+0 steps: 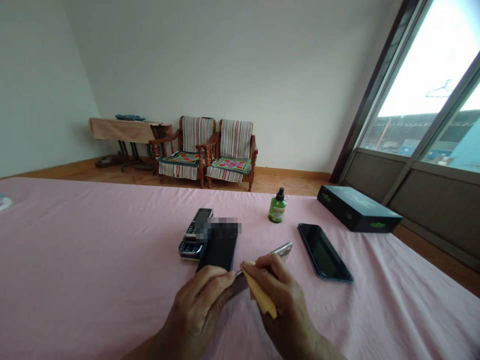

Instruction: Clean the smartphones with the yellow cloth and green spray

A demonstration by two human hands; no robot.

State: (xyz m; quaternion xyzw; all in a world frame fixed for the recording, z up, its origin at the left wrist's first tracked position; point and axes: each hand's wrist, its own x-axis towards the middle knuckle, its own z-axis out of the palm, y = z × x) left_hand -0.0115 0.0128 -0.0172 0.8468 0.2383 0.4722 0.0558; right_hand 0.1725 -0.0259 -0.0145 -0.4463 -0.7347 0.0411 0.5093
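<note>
My left hand (200, 302) is closed around the near left end of a slim silver-edged smartphone (282, 249), tilted over the pink cloth. Pinched in my right hand (281, 295) is a yellow cloth (262, 296), pressed against the phone's edge. Both hands hide much of the phone. Just beyond my left hand lies a black phone or flat case (220, 250), its upper end blurred out. It adjoins a dark blue slider phone (194, 240) with its keypad showing. To the right of my right hand rests a black smartphone (325, 254), screen up.
A green spray bottle (277, 207) stands upright beyond the hands. At the right edge of the pink sheet (93, 260) sits a black box (356, 207). Two wooden chairs (230, 145) and a cloth-covered table (123, 130) stand by the far wall. A window (420, 100) is on the right.
</note>
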